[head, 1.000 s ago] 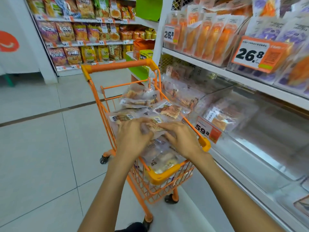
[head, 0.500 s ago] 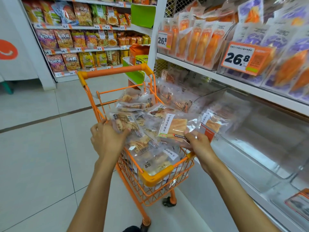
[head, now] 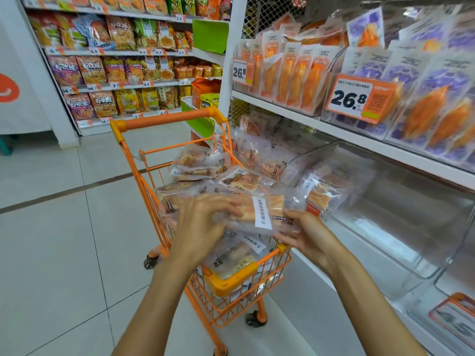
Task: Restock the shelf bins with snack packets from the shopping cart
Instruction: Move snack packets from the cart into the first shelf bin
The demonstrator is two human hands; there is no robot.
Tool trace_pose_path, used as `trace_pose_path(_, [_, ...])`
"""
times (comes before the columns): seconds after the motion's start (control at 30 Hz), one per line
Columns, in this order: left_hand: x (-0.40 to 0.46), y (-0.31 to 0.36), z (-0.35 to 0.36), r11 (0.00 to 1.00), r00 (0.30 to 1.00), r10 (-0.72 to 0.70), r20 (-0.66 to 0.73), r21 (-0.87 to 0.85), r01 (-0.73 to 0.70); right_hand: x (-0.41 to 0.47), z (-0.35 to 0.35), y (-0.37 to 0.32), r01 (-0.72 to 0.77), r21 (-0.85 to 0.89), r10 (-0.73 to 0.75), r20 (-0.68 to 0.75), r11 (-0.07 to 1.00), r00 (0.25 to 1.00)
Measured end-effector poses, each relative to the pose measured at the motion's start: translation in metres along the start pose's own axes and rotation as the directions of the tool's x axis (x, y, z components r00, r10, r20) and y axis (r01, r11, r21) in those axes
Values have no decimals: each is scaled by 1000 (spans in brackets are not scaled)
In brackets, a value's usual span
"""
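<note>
Orange wire shopping cart [head: 231,308] stands on pale floor tiles beside the white shelf, heaped with clear plastic snack packets [head: 203,165]. Over the heap both hands hold one clear, white-labelled packet [head: 262,211] between them: the left hand [head: 203,227] lies curled over its left end, the right hand [head: 305,237] pinches its right edge (thumb on top). The clear plastic shelf bin [head: 385,206] sits just right of it.
</note>
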State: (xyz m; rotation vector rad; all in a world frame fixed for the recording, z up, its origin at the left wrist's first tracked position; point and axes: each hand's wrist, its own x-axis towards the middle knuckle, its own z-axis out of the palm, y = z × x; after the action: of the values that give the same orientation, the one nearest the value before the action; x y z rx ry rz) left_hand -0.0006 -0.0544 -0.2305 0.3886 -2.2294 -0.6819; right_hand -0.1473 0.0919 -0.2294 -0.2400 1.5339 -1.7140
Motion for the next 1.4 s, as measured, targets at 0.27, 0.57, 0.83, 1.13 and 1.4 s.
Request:
trace_pose_path(0.27, [1,14,25,985,999,-23,23,-169,26,-7,-9,-6,3,261,-65,229,965,971])
trace_pose_path(0.57, [5,23,17,971,938,-81,336,-185,150,-12,-18,-15,241,-269,-216,120,933,969])
trace_pose_path(0.83, [12,25,11,883,939,-270,213,-335,330,-12,-1,-10,327,-175,-323,50,929,945])
trace_pose_path(1.13, [9,11,25,137,543,-771,333,-746,651,-6,2,-15,200,330,-211,-2,923,978])
trace_pose_path(1.4, [12,38,26,136,685,-563,462,-766,629,8,15,-3,272,93,-264,-91,958,960])
